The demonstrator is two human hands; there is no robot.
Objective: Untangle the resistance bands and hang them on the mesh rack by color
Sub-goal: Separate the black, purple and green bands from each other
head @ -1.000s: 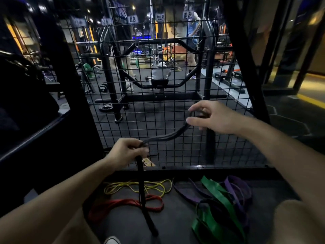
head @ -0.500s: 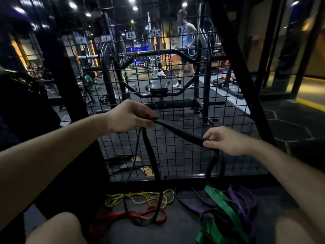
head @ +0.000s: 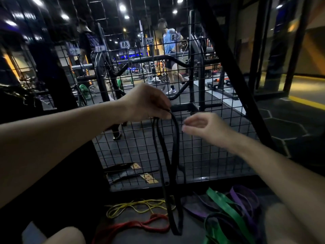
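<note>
Fingers of our left hand (head: 149, 103), mid-frame, pinch the top of the black resistance band (head: 173, 155), whose loops hang down before the mesh rack (head: 211, 155) to the floor. Our right hand (head: 205, 129), just right of it, is loosely curled and holds nothing. We judge the band light, limp and rubbery, prone to snag; take it at the upper bend. Yellow band (head: 133, 206), red band (head: 140, 226), green band (head: 226, 208) and purple band (head: 246, 196) lie along the bottom.

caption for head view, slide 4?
Left hand holds black band before mesh rack; right hand empty beside it.
</note>
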